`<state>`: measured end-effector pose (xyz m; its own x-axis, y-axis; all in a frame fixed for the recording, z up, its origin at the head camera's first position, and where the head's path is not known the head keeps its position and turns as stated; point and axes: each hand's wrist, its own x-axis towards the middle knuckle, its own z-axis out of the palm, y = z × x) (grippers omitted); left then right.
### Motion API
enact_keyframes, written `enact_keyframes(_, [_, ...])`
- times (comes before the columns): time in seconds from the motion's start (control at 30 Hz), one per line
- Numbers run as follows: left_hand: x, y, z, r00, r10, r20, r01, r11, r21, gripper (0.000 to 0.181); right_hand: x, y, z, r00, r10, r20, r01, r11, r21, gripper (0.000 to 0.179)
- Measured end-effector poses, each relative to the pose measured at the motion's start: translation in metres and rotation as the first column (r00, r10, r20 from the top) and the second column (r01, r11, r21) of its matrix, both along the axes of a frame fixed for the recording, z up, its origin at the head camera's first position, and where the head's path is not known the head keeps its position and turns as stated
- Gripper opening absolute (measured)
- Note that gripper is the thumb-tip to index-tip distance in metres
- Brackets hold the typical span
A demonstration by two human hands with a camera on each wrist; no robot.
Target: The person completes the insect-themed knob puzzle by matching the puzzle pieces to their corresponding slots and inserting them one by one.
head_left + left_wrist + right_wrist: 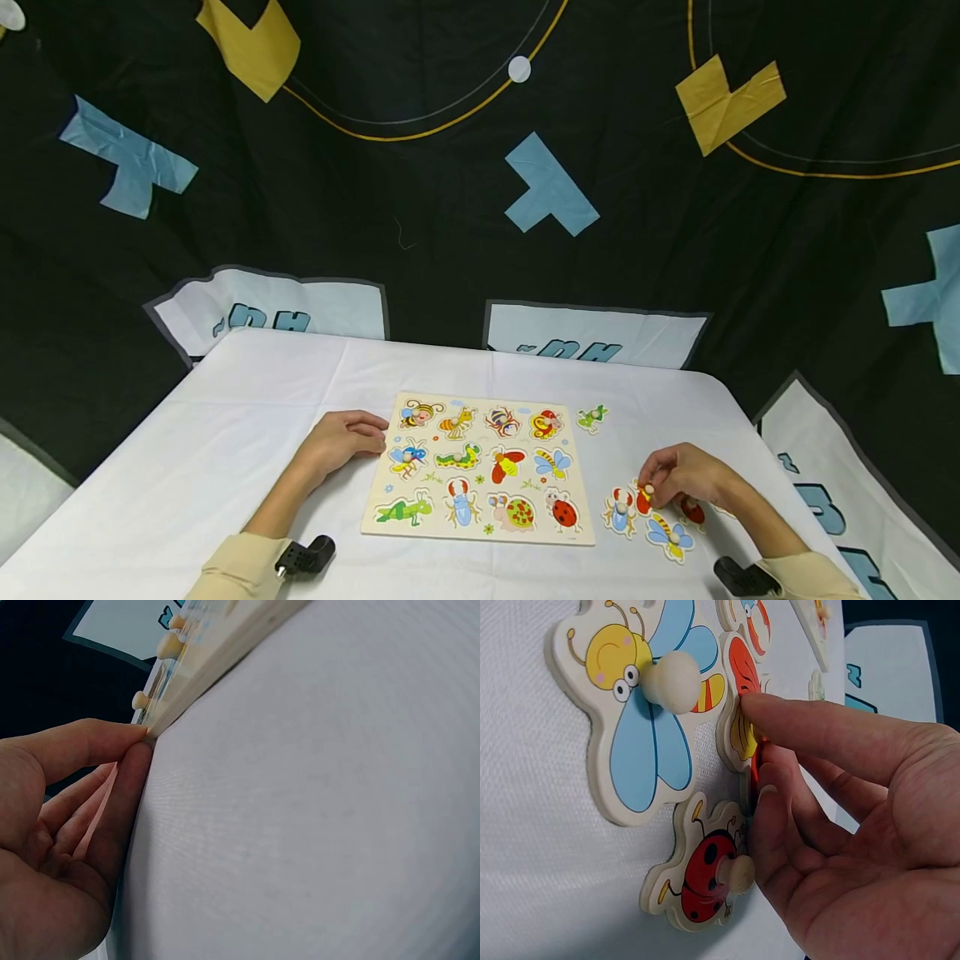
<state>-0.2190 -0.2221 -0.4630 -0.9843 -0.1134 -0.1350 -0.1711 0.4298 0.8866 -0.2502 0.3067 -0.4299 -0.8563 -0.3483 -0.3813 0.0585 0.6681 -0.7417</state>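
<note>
A wooden puzzle board printed with insects lies flat on the white table. My left hand is at its left side; in the left wrist view, thumb and forefinger pinch the board's edge. To the right of the board, my right hand pinches a red-and-yellow winged insect puzzle piece near its knob, which the fingers mostly hide. Close by lie a blue-winged dragonfly piece, a stag beetle piece and a ladybird piece, partly under the hand in the head view.
A green frog-like piece lies beside the board's upper right corner. Wooden knobs stand up from the board. A black curtain with coloured shapes hangs behind the white tablecloth.
</note>
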Motion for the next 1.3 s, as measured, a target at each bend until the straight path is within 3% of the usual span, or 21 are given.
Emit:
enact_keyframes(0.5, [-0.0007, 0.0008, -0.0003, 1.000, 0.007, -0.001, -0.007, 1.000, -0.019, 0.036, 0.0002, -0.0003, -0.0011, 1.000, -0.016, 0.001, 0.016, 1.000, -0.010, 0.026])
enact_keyframes(1.1, [-0.0027, -0.0009, -0.0026, 1.000, -0.002, -0.003, 0.002, 1.000, -0.006, 0.038, -0.0004, -0.0036, 0.0012, 0.998, -0.063, -0.011, 0.063, 0.996, 0.058, 0.021])
enact_keyframes(1.3, [-0.0016, -0.0008, -0.0018, 1.000, -0.001, -0.001, 0.001, 1.000, -0.003, 0.038, -0.0033, -0.0049, 0.0033, 0.999, -0.038, -0.039, 0.041, 0.997, 0.067, 0.021])
